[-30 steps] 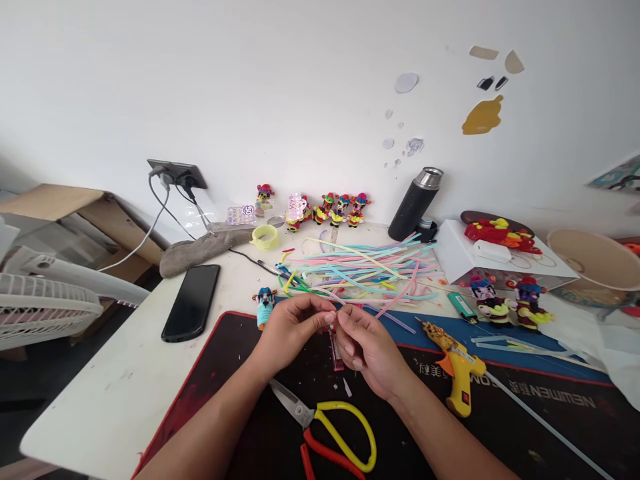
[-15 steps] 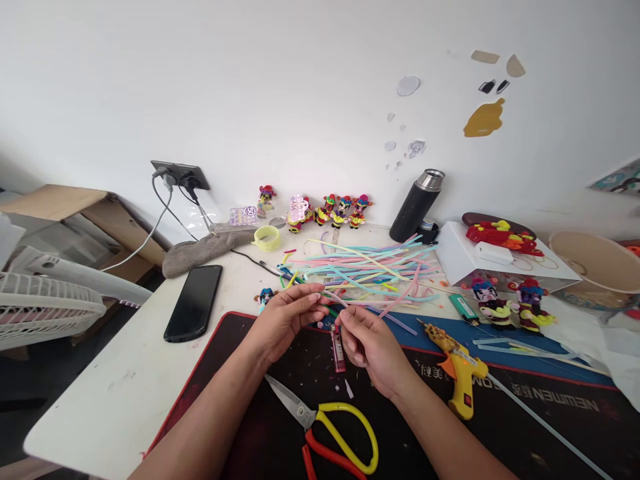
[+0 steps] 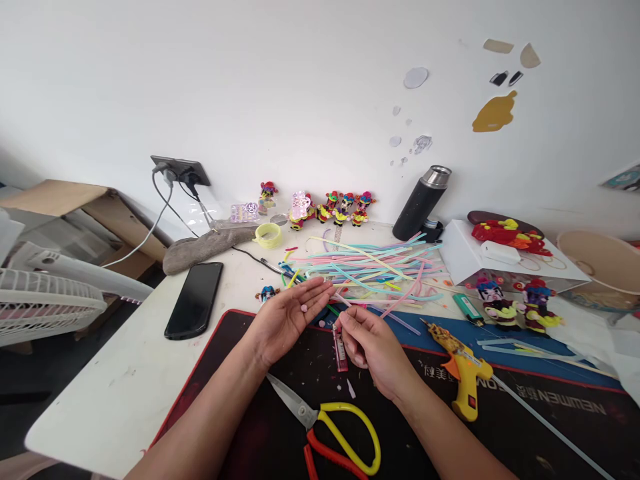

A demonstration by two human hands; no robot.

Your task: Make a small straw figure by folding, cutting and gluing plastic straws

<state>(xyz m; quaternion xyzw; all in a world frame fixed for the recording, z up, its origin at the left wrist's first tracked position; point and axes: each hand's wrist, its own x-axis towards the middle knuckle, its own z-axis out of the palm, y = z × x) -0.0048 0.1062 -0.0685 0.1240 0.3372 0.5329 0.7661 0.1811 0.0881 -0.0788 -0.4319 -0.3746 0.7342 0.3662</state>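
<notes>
My left hand (image 3: 290, 320) is turned palm up with its fingers stretched out, and a small pink piece (image 3: 304, 308) rests on the fingers. To its right, my right hand (image 3: 370, 343) is closed in a pinch; what it grips is too small to make out. A pink lighter (image 3: 340, 348) lies on the dark mat beside the right fingertips. Below the hands are scissors (image 3: 313, 420) with yellow and red handles. Pastel pipe cleaners (image 3: 370, 267) are heaped behind the hands. A yellow glue gun (image 3: 465, 383) lies to the right.
A black phone (image 3: 194, 300) and a grey cushion-like object (image 3: 205, 248) are at the left. Along the wall stand several small figures (image 3: 345, 210) and a black flask (image 3: 423, 203). At the right are a white box (image 3: 510, 257) and two larger figures (image 3: 500, 305).
My left hand has opened from a near pinch to a flat palm, showing the small pink piece. My right hand stays closed in about the same place. The view has shifted slightly.
</notes>
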